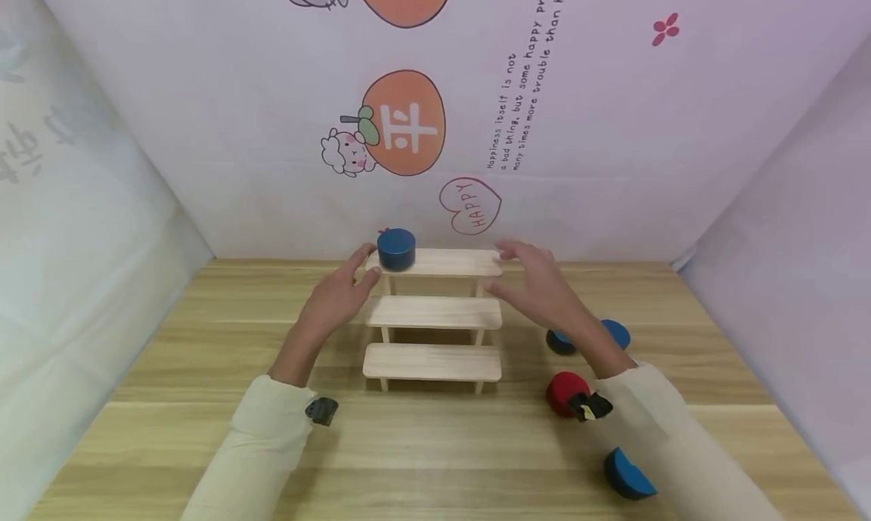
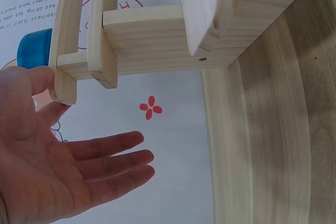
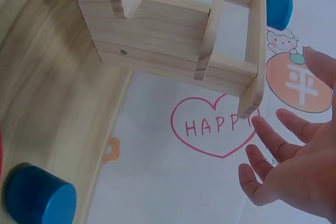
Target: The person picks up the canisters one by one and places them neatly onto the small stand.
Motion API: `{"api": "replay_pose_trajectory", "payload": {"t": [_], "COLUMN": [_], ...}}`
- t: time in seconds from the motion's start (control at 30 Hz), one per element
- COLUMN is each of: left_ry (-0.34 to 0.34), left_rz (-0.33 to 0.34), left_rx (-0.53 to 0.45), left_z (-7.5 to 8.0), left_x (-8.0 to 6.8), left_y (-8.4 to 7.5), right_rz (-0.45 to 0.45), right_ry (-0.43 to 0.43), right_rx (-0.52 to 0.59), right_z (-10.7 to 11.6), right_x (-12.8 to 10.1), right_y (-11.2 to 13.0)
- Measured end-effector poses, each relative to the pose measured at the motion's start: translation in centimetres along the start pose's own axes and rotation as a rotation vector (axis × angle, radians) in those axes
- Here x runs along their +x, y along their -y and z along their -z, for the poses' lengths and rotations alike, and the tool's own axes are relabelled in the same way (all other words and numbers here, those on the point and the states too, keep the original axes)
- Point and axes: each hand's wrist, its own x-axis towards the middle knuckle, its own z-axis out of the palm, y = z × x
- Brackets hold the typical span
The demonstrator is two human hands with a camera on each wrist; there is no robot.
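Observation:
A three-tier wooden stand (image 1: 433, 311) stands near the back wall. On the left end of its top shelf sits a blue cylinder (image 1: 397, 249). My left hand (image 1: 336, 299) is at that end, thumb and forefinger at the shelf's corner beside the cylinder. In the left wrist view the left hand (image 2: 47, 156) has its other fingers extended and spread, holding nothing. At the right end of the top shelf my right hand (image 1: 539, 283) stands with thumb and fingers parted. The right wrist view shows the right hand (image 3: 294, 161) with loosely bent fingers and nothing in it.
Right of the stand, partly behind the right forearm, lie a red round piece (image 1: 563, 392) and blue round pieces (image 1: 615, 333). A blue piece with a notched top (image 1: 627, 476) lies nearer the front. A printed white cloth (image 1: 258, 128) hangs behind the wooden table (image 1: 435, 445).

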Motion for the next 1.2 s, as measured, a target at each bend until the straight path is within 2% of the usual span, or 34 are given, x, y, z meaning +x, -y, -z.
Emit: {"api": "replay_pose_trajectory", "payload": {"t": [0.4,0.63,1.2], "left_ry": [0.011,0.019,0.033], "left_rz": [0.001,-0.003,-0.010], "left_rx": [0.005,0.011,0.025], "left_z": [-0.1,0.0,0.3], "left_x": [0.0,-0.2,-0.4], "left_y": [-0.1,-0.2,-0.3], "right_rz": [-0.023,-0.048,-0.045], "right_ry": [0.011,0.014,0.016], "right_rx": [0.012,-0.023,-0.043], "right_z": [0.9,1.6,2.4], "right_x": [-1.6,-3.1,-6.3], "right_y": [-1.1,-2.0,-4.5]}}
